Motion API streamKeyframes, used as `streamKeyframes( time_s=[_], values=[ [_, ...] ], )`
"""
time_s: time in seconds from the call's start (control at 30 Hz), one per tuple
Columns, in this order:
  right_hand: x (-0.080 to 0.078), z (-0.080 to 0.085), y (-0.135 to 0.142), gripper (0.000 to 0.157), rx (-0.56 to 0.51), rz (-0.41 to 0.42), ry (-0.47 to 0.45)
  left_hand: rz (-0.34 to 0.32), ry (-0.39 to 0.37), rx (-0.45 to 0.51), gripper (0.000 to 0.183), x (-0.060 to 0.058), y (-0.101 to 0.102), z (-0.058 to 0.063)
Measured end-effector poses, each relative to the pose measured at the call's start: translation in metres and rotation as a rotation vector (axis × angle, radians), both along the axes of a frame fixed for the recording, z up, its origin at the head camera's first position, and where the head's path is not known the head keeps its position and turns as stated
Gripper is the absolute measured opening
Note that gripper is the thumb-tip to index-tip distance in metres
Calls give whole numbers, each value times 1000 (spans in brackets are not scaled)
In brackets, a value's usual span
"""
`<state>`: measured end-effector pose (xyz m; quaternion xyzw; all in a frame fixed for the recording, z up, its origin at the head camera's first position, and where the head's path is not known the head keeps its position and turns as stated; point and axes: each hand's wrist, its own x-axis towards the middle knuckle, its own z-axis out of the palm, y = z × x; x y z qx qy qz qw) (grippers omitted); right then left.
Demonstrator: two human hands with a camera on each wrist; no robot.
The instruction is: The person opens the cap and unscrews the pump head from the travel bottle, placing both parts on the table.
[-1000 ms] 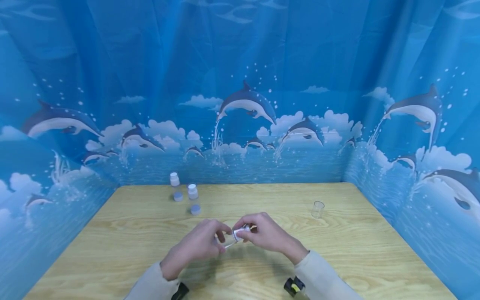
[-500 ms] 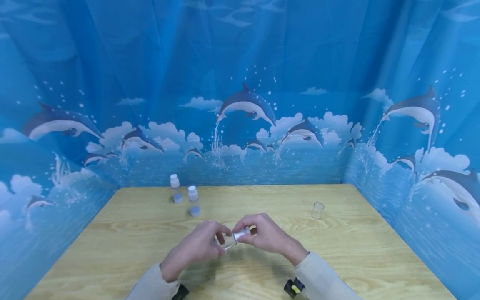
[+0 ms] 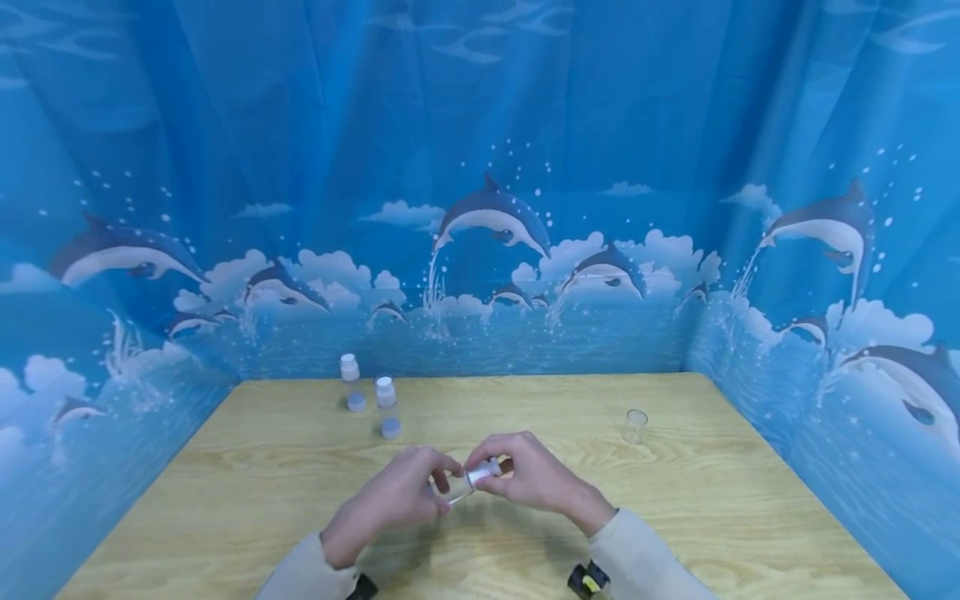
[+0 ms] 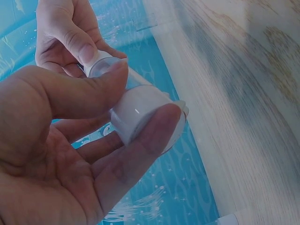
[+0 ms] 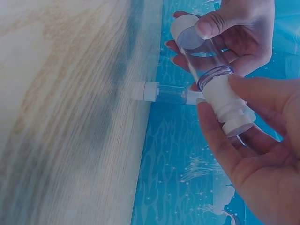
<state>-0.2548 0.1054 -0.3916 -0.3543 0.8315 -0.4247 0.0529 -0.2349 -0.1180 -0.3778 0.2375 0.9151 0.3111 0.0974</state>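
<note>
As left grip (image 3: 401,490) and right grip (image 3: 531,472) pinch a cylindrical bottle (image 5: 215,79), clear-walled, possibly plastic

The left sleeve (image 3: 309,570) and right sleeve (image 3: 643,557) are creamy white. A small black lump (image 3: 363,588) sits by the left one, and a black block (image 3: 578,581) with a yellow patch (image 3: 591,584) by the right

The held bottle (image 5: 218,89) is clear and white, the table (image 3: 720,500) yellowish wood-grain, the curtain (image 3: 480,92) dolphin-patterned blue.
</note>
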Motion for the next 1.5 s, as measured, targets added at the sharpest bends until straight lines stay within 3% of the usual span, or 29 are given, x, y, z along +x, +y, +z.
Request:
streamKeyframes(
  time_s=[0.33, 0.97, 1.5],
  values=[
    [0, -1, 1, 20, 10, 6, 0, 5, 28, -2, 44, 2, 1, 0],
    [0, -1, 1, 24, 26, 2, 19, 30, -8, -16, 43, -1, 2, 0],
    [-3, -3, 1, 26, 71, -19, 15, 10, 17, -19, 45, 0, 1, 0]
  ],
)
